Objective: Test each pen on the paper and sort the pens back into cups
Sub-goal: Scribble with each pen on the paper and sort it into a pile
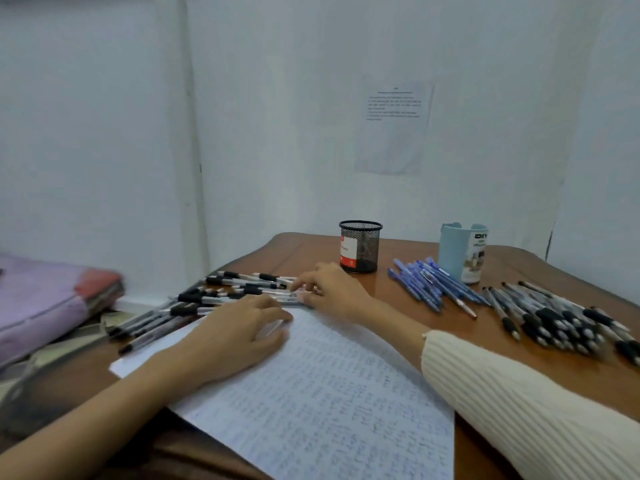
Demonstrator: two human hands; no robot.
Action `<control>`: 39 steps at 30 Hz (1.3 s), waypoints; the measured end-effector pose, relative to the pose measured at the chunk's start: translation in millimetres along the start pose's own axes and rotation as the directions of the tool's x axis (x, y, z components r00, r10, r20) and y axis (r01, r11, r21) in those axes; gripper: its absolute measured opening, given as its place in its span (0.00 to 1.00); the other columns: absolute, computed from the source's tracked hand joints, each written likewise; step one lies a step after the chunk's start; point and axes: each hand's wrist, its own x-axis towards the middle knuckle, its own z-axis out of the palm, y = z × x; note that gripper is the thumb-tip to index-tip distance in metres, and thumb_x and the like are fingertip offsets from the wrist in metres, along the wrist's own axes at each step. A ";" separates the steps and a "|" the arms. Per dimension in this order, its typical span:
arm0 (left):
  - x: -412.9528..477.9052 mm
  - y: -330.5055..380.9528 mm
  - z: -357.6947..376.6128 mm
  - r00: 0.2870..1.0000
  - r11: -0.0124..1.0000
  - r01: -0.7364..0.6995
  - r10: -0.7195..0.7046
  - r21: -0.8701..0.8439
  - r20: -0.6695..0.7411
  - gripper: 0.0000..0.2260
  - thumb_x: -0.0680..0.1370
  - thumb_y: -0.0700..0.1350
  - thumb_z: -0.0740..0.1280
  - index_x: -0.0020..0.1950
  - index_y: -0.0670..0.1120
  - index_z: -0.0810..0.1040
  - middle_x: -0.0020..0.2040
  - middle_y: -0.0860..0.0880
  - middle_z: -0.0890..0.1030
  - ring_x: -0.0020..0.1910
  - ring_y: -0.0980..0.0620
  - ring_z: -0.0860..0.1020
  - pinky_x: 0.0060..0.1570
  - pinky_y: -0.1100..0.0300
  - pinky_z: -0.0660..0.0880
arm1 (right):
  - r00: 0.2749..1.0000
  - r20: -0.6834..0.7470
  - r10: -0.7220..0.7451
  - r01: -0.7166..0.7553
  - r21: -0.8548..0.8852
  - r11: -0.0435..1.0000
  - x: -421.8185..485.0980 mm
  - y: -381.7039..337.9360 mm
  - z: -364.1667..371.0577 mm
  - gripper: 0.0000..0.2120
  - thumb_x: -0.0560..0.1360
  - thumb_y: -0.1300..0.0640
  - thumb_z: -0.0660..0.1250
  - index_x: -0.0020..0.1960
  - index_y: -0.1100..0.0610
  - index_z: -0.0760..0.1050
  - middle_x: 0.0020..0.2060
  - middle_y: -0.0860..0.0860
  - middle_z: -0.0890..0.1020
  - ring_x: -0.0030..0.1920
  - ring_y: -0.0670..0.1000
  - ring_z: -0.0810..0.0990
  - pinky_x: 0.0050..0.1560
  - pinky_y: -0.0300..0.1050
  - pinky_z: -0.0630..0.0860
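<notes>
My left hand lies flat on the paper, fingers spread and holding nothing. My right hand reaches into the pile of black pens at the far left of the brown surface. Its fingers are bent down on the pens, but I cannot tell if they pinch one. The paper is full of small scribbles. The black mesh cup and the light blue cup stand at the back. Blue pens lie just beside the blue cup. More black pens lie on the right.
</notes>
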 end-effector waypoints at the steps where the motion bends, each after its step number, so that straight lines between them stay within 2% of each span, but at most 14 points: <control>1: -1.4 -1.3 1.3 1.000 1.000 -0.004 0.003 0.013 0.010 0.34 0.69 0.68 0.41 0.68 0.58 0.70 0.65 0.59 0.70 0.62 0.62 0.68 0.59 0.66 0.65 | 1.000 0.002 0.001 -0.001 -0.015 1.000 1.3 -2.8 1.9 0.12 0.78 0.52 0.63 0.60 0.49 0.77 0.48 0.50 0.72 0.59 0.51 0.69 0.53 0.47 0.69; 5: 0.2 5.0 4.1 1.000 1.000 0.005 -0.005 0.016 -0.018 0.18 0.81 0.55 0.54 0.69 0.54 0.69 0.65 0.55 0.71 0.62 0.58 0.69 0.60 0.63 0.65 | 1.000 -0.023 0.005 -0.004 0.027 1.000 1.7 -1.8 5.0 0.12 0.77 0.53 0.65 0.59 0.52 0.78 0.38 0.44 0.69 0.59 0.54 0.72 0.50 0.44 0.68; 9: -0.5 7.4 2.0 1.000 1.000 0.009 -0.009 0.007 -0.022 0.17 0.81 0.53 0.54 0.68 0.52 0.69 0.64 0.54 0.72 0.60 0.57 0.70 0.58 0.63 0.65 | 0.997 -0.077 -0.006 0.012 0.076 0.997 -6.5 5.4 1.4 0.11 0.73 0.51 0.70 0.55 0.48 0.80 0.44 0.48 0.72 0.46 0.48 0.72 0.41 0.38 0.66; 13: -1.6 8.8 1.1 1.000 1.000 0.006 -0.006 -0.010 -0.017 0.18 0.81 0.53 0.54 0.69 0.52 0.69 0.65 0.54 0.71 0.61 0.58 0.69 0.59 0.65 0.64 | 0.990 -0.136 -0.037 0.038 0.005 0.999 -12.4 5.5 1.5 0.06 0.73 0.55 0.70 0.50 0.49 0.81 0.40 0.44 0.74 0.38 0.41 0.71 0.33 0.30 0.60; 15: -1.6 9.1 0.7 1.000 1.000 0.006 -0.006 -0.018 -0.012 0.18 0.81 0.53 0.54 0.69 0.52 0.68 0.66 0.54 0.71 0.62 0.58 0.69 0.59 0.65 0.64 | 0.988 -0.152 -0.006 0.012 0.036 0.999 -13.7 5.2 2.1 0.04 0.73 0.56 0.69 0.47 0.50 0.81 0.42 0.43 0.77 0.40 0.42 0.74 0.34 0.30 0.63; 18: -1.5 8.7 0.3 1.000 1.000 0.001 -0.001 -0.025 -0.006 0.17 0.81 0.53 0.54 0.70 0.52 0.69 0.67 0.54 0.70 0.63 0.58 0.68 0.60 0.64 0.63 | 0.987 -0.146 0.072 -0.037 0.229 0.973 -16.9 9.3 -5.7 0.03 0.75 0.57 0.68 0.48 0.53 0.79 0.44 0.46 0.81 0.44 0.48 0.79 0.43 0.40 0.76; 20: -1.6 10.5 -0.5 1.000 0.998 -0.021 0.021 -0.052 0.002 0.17 0.82 0.51 0.55 0.69 0.51 0.69 0.67 0.54 0.70 0.63 0.58 0.68 0.61 0.66 0.63 | 0.968 -0.172 0.181 -0.094 0.424 0.901 -20.7 13.5 -16.9 0.04 0.76 0.57 0.66 0.48 0.54 0.79 0.45 0.51 0.82 0.43 0.49 0.79 0.43 0.43 0.78; 22: -0.5 13.4 -1.2 0.997 0.994 -0.078 0.079 -0.080 0.012 0.16 0.82 0.47 0.55 0.69 0.50 0.70 0.67 0.53 0.70 0.64 0.57 0.69 0.61 0.67 0.62 | 0.921 -0.197 0.337 -0.127 0.664 0.736 -26.1 16.5 -29.1 0.04 0.77 0.58 0.65 0.45 0.52 0.77 0.45 0.54 0.82 0.40 0.48 0.79 0.35 0.40 0.78; 24: 0.8 16.4 -1.8 0.992 0.988 -0.115 0.120 -0.104 0.040 0.16 0.82 0.44 0.54 0.69 0.49 0.70 0.68 0.53 0.70 0.64 0.57 0.69 0.62 0.68 0.62 | 0.878 -0.190 0.439 -0.116 0.806 0.581 -32.8 20.6 -40.1 0.06 0.78 0.58 0.62 0.43 0.53 0.75 0.45 0.54 0.83 0.34 0.46 0.81 0.25 0.35 0.75; 29: 14.6 29.5 -8.8 0.984 0.993 -0.117 0.120 -0.033 0.128 0.17 0.82 0.41 0.54 0.69 0.51 0.70 0.68 0.53 0.70 0.65 0.56 0.69 0.64 0.65 0.64 | 0.820 -0.125 0.559 -0.172 0.877 0.448 -52.6 40.5 -59.8 0.05 0.82 0.57 0.54 0.52 0.57 0.67 0.39 0.56 0.81 0.19 0.46 0.75 0.16 0.34 0.66; 32: 31.4 39.9 -11.4 0.966 0.994 -0.099 0.109 -0.055 0.235 0.17 0.82 0.48 0.54 0.70 0.50 0.69 0.68 0.50 0.70 0.65 0.53 0.69 0.66 0.58 0.65 | 0.729 -0.146 0.669 -0.210 0.882 0.422 -61.1 55.0 -67.5 0.10 0.82 0.57 0.53 0.63 0.57 0.62 0.32 0.55 0.75 0.15 0.43 0.65 0.15 0.32 0.60; 34: 40.1 45.2 -7.1 0.949 0.994 -0.084 0.103 -0.076 0.297 0.20 0.82 0.54 0.53 0.73 0.50 0.65 0.71 0.49 0.66 0.69 0.50 0.66 0.68 0.53 0.63 | 0.704 -0.138 0.697 -0.226 0.886 0.405 -65.9 61.8 -71.3 0.13 0.82 0.57 0.54 0.66 0.58 0.59 0.31 0.55 0.72 0.14 0.42 0.62 0.15 0.31 0.57; 37: 44.5 47.7 6.2 0.929 0.993 -0.095 0.113 -0.067 0.354 0.26 0.81 0.59 0.48 0.77 0.50 0.53 0.77 0.51 0.54 0.75 0.51 0.54 0.73 0.53 0.52 | 0.741 -0.056 0.670 -0.256 0.898 0.358 -73.2 61.3 -72.9 0.19 0.79 0.60 0.61 0.67 0.58 0.59 0.30 0.54 0.74 0.18 0.43 0.65 0.17 0.33 0.60; 39: 44.7 43.9 9.9 0.919 0.989 -0.102 0.134 -0.103 0.372 0.26 0.81 0.59 0.46 0.77 0.52 0.48 0.78 0.52 0.48 0.76 0.54 0.48 0.72 0.57 0.45 | 0.795 0.003 0.606 -0.292 0.879 0.378 -76.4 56.2 -71.6 0.25 0.75 0.63 0.67 0.69 0.56 0.61 0.39 0.59 0.80 0.28 0.48 0.71 0.25 0.38 0.65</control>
